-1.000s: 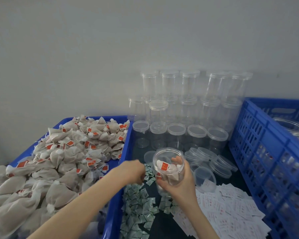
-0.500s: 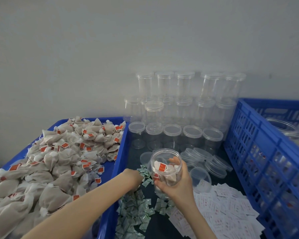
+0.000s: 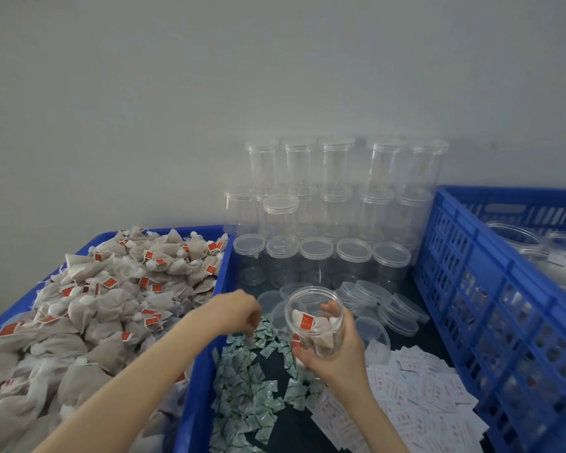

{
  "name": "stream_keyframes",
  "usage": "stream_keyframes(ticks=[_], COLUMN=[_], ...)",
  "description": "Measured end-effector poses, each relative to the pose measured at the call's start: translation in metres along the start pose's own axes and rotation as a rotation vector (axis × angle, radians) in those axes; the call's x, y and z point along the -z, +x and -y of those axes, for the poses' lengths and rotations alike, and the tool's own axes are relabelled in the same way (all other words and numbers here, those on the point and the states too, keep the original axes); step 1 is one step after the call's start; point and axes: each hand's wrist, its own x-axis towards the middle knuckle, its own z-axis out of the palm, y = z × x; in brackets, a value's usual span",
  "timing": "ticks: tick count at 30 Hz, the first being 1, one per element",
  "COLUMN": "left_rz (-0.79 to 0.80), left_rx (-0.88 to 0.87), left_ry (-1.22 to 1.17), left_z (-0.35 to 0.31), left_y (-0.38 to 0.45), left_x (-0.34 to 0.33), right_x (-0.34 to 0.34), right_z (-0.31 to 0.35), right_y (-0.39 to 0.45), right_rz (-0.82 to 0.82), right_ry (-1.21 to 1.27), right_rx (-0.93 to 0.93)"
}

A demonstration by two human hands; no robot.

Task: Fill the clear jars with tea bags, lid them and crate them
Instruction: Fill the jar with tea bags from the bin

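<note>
Since a second ago the left hand (image 3: pixel 239 310) has stayed over the green sachets (image 3: pixel 249 380), fingers curled downward and now pinching at the edge of the pile; whether a sachet is actually caught between the fingertips I cannot tell. Meanwhile the right hand (image 3: pixel 335 353) keeps its grip round the clear jar (image 3: pixel 314 317), holding it in much the same place above the dark worktop (image 3: pixel 275 354). That jar is lidless, its long axis tilted, mouth up and leaning toward the camera, with a few tea bags inside, one showing a red tag. Behind it lie loose lids (image 3: pixel 386 305) and stacked empty jars (image 3: pixel 334 204). Left of it sits a blue tray (image 3: pixel 203 371) heaped with tea bags (image 3: pixel 105 305); white labels (image 3: pixel 415 384) and a blue crate (image 3: pixel 490 305) lie to the right.
</note>
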Motion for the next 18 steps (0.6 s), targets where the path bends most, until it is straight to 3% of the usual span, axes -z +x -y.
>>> stream_keyframes(ticks=[5, 8, 11, 14, 18], left_rz=[-0.446, -0.483, -0.378, -0.347, -0.335], left_rx=[-0.08, -0.197, -0.217, -0.204, -0.209], left_ry=[-0.471, -0.678, -0.547, -0.276, -0.157], left_z=[-0.004, -0.032, -0.066, -0.087, -0.101], left_y=[-0.024, -0.034, -0.027, -0.016, -0.008], left_x=[0.057, 0.073, 0.065, 0.055, 0.053], right_x=[0.005, 0.007, 0.006, 0.008, 0.017], right_z=[-0.005, -0.004, -0.001, 0.002, 0.005], right_y=[0.0, 0.0, 0.001, 0.002, 0.004], right_rz=[0.01, 0.009, 0.018, 0.011, -0.016], right_ry=[0.06, 0.074, 0.054, 0.035, 0.033], right_rx=[-0.029, -0.024, -0.003, 0.031, 0.033])
